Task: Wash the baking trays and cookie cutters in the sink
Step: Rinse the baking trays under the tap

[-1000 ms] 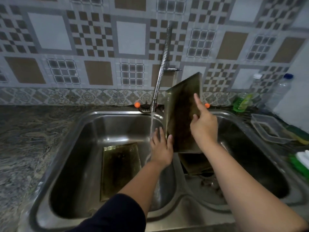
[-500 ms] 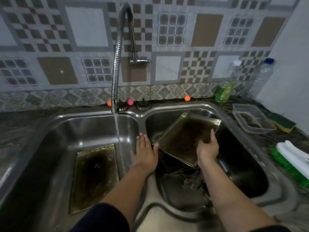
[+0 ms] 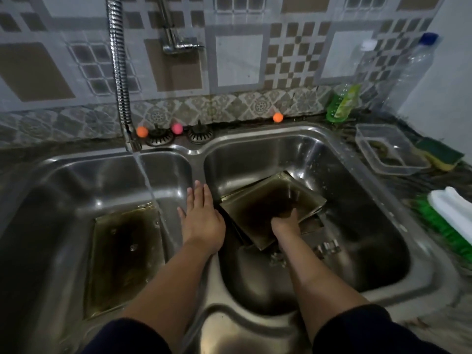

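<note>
Double-bowl steel sink [image 3: 196, 149] set in a dark stone table [image 3: 434, 325]. Water stream [image 3: 150, 190] runs from the flexible metal faucet [image 3: 118, 72] into the left bowl. One greasy, browned baking tray [image 3: 122, 259] lies flat on the left bowl's floor, just left of the stream.

Right bowl: a second stained baking tray [image 3: 258, 210] sits tilted on top of at least one more tray [image 3: 313, 224], whose edges show beneath it. Near them on the bowl floor, small metal cookie cutters [image 3: 328, 247], blurred, shapes not clear.

Left hand [image 3: 201, 221]: grip released, fingers straight and together, palm down over the divider between the bowls, next to the top tray's left edge; contact with the tray not clear. Right hand [image 3: 286, 221]: reaches down into the right bowl at the top tray's near right part, fingers on the tray's dark surface; too dim to tell whether the grip is clenched on the tray or just resting on it.

Behind the sink, along the patterned tile wall: two orange balls [image 3: 142, 131], one pink ball [image 3: 177, 128], two drain strainers [image 3: 200, 134]. Right of the sink on the table: green dish soap bottle [image 3: 342, 103], clear plastic bottle with blue cap [image 3: 411, 70], clear plastic container [image 3: 388, 149], yellow-green sponge [image 3: 440, 154], green-and-white scrub brush [image 3: 449, 221].
</note>
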A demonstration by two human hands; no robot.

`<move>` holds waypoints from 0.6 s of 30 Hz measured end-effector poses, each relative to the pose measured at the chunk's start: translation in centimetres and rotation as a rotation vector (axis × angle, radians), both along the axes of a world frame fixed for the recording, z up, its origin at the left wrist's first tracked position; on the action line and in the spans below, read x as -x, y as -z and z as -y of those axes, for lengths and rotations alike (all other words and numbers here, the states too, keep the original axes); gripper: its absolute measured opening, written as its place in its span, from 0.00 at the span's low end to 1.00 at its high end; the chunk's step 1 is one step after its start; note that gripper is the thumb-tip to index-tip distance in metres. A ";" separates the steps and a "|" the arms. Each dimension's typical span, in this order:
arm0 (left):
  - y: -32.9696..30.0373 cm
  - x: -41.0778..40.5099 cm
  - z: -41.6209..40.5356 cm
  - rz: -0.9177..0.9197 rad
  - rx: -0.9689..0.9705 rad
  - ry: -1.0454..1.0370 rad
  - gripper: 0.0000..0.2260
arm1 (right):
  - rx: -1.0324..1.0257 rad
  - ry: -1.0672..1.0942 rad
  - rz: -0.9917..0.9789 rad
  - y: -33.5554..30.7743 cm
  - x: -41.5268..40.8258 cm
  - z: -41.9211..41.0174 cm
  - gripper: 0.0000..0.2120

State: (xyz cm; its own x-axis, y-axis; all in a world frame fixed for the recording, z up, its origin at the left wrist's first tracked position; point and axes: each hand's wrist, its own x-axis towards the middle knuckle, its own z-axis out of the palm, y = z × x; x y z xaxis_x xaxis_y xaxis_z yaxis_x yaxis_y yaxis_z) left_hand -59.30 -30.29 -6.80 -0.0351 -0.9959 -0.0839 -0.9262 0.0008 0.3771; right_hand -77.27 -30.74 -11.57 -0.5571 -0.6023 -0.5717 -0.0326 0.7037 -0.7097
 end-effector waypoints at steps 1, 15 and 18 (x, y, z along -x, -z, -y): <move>0.0 0.0 0.0 0.006 0.001 0.001 0.28 | -0.076 -0.093 -0.041 -0.3 0.0 0.0 0.37; 0.1 -1.9 0.1 -0.212 -0.018 0.114 0.26 | -0.097 -0.696 -0.582 -8.7 -4.8 -1.4 0.22; 0.3 -4.6 -0.3 -0.310 0.014 0.157 0.25 | 0.046 -0.749 -0.721 -10.9 -8.8 -1.5 0.18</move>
State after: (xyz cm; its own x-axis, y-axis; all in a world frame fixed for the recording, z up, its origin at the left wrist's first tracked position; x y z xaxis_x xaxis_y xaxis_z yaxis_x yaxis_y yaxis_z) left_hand -54.70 -30.00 -7.11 -0.2094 -0.9773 -0.0319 -0.7558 0.1410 0.6395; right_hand -68.48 -29.20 -0.63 -0.2314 -0.9479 -0.2191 -0.8773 0.3007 -0.3740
